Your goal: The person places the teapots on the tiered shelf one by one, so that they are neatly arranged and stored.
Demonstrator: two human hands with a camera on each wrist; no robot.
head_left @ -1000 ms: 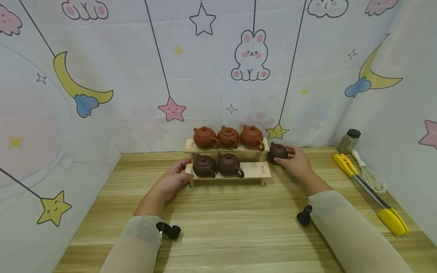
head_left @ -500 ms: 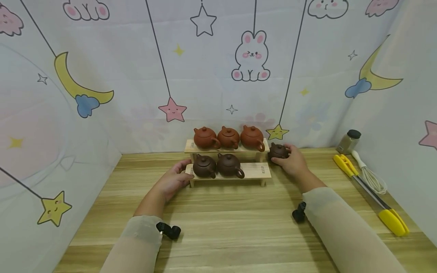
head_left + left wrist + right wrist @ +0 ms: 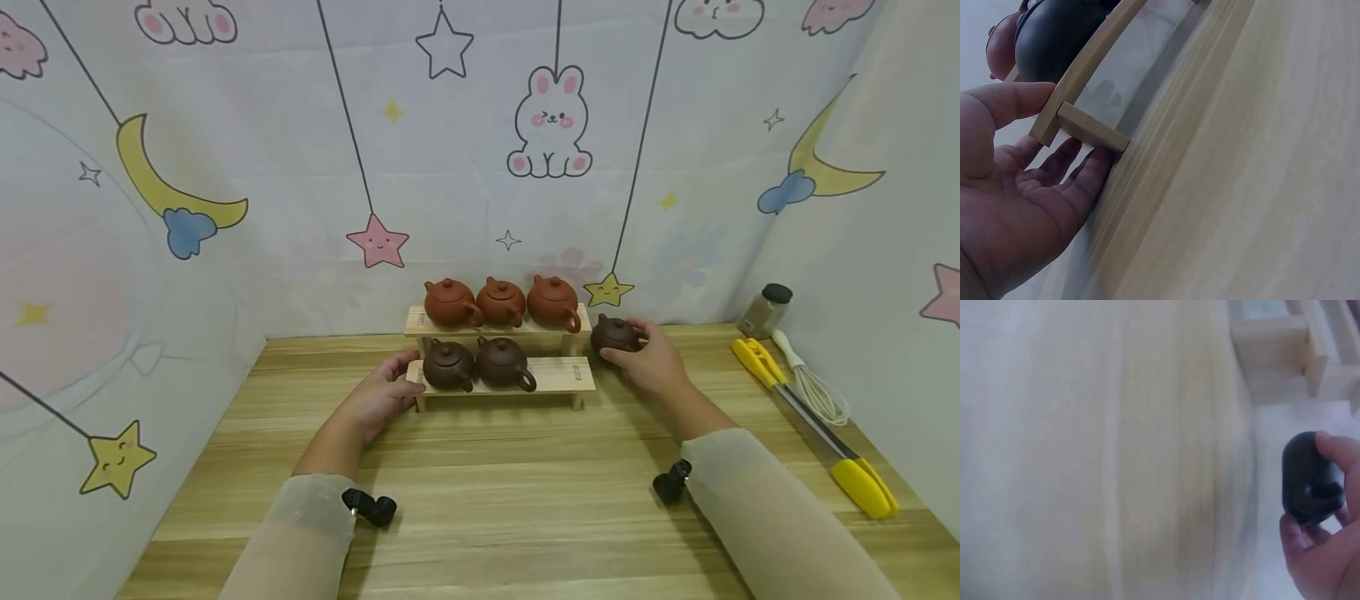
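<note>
My right hand (image 3: 648, 358) holds a dark brown teapot (image 3: 613, 333) just right of a two-tier wooden stand. In the right wrist view, the thumb and fingers grip this teapot (image 3: 1304, 472) from either side, its handle facing the camera. With the thumb over the board's end and the fingers beneath by the leg, my left hand (image 3: 378, 398) grips the lower wooden shelf (image 3: 555, 375). Two dark brown teapots, one at the left (image 3: 448, 365) and one beside it (image 3: 504, 363), sit on that shelf, while its right part is bare. Reddish-brown teapots (image 3: 501, 302) line the upper shelf (image 3: 415, 320).
At the table's right side lie yellow-ended tongs (image 3: 813, 425) and a whisk (image 3: 813, 379). A jar with a black lid (image 3: 765, 310) stands behind them. A printed cloth (image 3: 480, 183) hangs along the back of the wooden table (image 3: 480, 500).
My right hand moves slightly left, then back to the right, with the dark brown teapot shifting a little rightward. My left hand stays at the shelf's end.
</note>
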